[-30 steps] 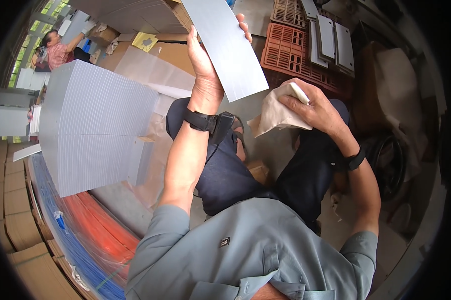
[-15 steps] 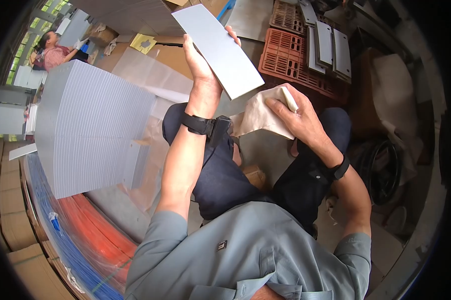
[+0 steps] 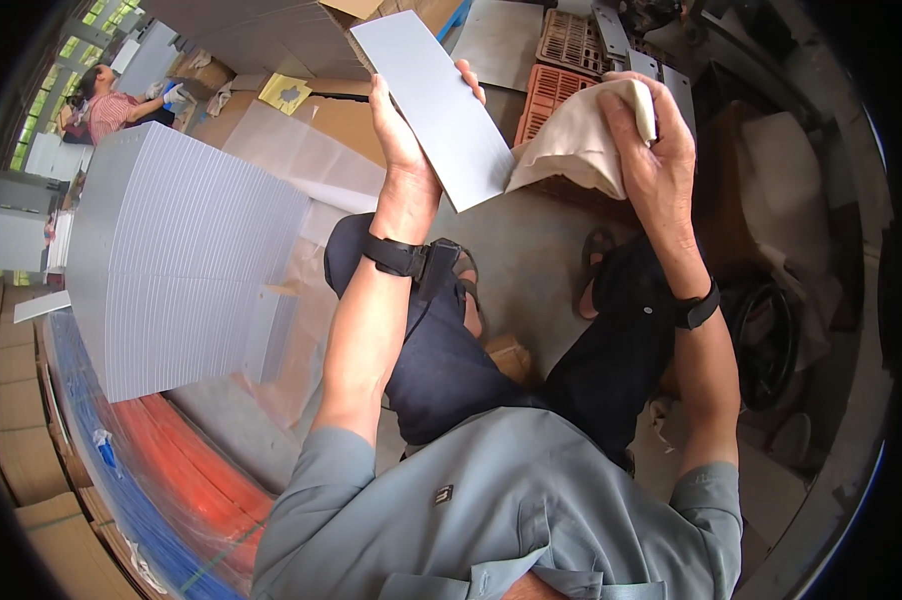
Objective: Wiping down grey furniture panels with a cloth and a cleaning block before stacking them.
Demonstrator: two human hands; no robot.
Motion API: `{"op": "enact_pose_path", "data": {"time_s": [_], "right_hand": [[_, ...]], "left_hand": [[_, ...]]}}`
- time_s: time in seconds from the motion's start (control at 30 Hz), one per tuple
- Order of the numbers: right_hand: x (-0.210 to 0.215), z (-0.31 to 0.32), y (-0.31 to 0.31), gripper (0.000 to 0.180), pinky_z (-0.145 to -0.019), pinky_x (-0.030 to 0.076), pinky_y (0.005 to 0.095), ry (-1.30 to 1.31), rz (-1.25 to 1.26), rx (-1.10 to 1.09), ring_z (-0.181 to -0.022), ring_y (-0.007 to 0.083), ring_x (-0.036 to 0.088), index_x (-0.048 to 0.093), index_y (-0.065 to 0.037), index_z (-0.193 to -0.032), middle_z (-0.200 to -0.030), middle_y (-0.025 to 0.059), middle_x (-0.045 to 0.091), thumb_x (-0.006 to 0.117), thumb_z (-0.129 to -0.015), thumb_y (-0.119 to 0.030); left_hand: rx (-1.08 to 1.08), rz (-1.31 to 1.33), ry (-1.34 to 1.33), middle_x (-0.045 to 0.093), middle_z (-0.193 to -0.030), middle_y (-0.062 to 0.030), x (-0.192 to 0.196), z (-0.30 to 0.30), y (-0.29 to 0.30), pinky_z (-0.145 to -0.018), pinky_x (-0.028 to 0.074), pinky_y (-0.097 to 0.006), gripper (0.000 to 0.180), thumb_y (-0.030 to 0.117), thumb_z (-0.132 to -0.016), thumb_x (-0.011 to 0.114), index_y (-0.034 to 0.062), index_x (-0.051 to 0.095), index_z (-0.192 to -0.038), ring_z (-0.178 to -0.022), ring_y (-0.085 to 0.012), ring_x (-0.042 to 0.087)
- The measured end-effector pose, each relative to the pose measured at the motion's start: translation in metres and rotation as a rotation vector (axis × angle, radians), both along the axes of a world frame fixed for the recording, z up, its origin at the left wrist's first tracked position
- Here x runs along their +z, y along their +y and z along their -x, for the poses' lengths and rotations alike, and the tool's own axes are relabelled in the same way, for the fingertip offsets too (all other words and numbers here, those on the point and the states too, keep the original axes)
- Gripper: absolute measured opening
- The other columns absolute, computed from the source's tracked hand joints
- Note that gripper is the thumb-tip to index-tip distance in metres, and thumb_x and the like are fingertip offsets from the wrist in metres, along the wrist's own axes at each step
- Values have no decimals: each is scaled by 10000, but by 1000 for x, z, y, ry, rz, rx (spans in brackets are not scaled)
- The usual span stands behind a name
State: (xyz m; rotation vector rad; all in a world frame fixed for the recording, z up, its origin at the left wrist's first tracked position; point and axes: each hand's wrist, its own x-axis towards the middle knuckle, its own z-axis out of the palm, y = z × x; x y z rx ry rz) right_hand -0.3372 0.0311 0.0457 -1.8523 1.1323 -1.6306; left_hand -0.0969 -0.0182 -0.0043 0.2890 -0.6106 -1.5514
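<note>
A flat light-grey rectangular panel (image 3: 433, 112) rests tilted in my left hand (image 3: 399, 140), with the thumb along one long edge and fingertips curling round the opposite one. My right hand (image 3: 659, 150) grips a bunched cream cloth (image 3: 577, 140) to the right of the panel. A loose corner of the cloth hangs toward the panel's lower right end; whether they touch I cannot tell. Beside my left arm stands a big stack of similar grey panels (image 3: 186, 265), their edges lined up.
An orange plastic crate (image 3: 549, 98), with grey panels (image 3: 678, 95) on it, stands beyond my right hand. Red (image 3: 201, 450) and blue (image 3: 136, 500) plastic-wrapped bundles lie lower left, near cardboard stacks (image 3: 26, 410). Another person (image 3: 111, 108) sits at the far left.
My right hand has moved up and to the right with the cloth, now in front of the crate. The panel in my left hand has shifted only slightly.
</note>
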Motion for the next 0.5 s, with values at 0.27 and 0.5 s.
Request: {"op": "enact_pose_path", "data": {"time_s": [0.27, 0.5], "right_hand": [[-49, -55, -2, 480, -882, 513, 417, 234, -52, 208, -1078, 318, 599, 578, -2, -1202, -1125, 177, 577, 786, -879, -291], [-68, -22, -19, 413, -814, 538, 371, -164, -489, 230, -933, 230, 683, 592, -5, -1207, -1012, 123, 682, 705, -957, -314]], "left_hand": [[20, 26, 26, 603, -1145, -213, 21, 6, 10, -871, 511, -463, 746, 607, -998, 233, -35, 501, -1266, -958, -329, 593], [148, 152, -54, 570, -1201, -188, 25, -14, 11, -858, 513, -446, 728, 607, -1000, 225, -3, 463, -1317, -970, -321, 584]]}}
